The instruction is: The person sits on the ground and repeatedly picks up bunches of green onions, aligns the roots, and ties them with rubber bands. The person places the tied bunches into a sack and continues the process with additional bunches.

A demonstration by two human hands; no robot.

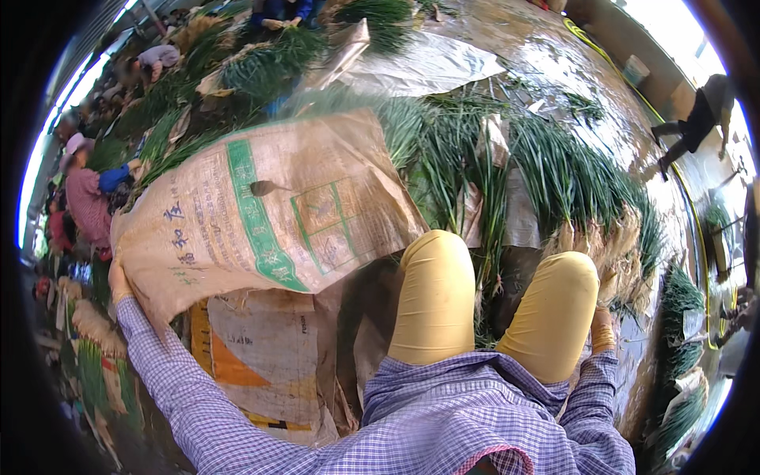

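My left hand [119, 281] grips the near left corner of a tan woven plastic sack [267, 208] with green print and writing. The sack spreads flat and slanted in front of my left knee. Beside my right knee is my right hand [602, 330], its fingers mostly hidden behind the leg. It is nearest to the pale roots [620, 261] of a row of long green leafy stalks, which look like scallions or chives [558, 166]. More green stalks [475, 172] lie between the sack and that row. A second printed sack [267, 344] lies flat below the first.
A whitish sheet [421, 62] lies on the wet floor [534, 35] ahead. Piles of greens [267, 62] and several crouching people [89, 190] fill the left side. At right, a person [700, 119] stands beyond a yellow hose [638, 89]; more bundles [680, 309] lie there.
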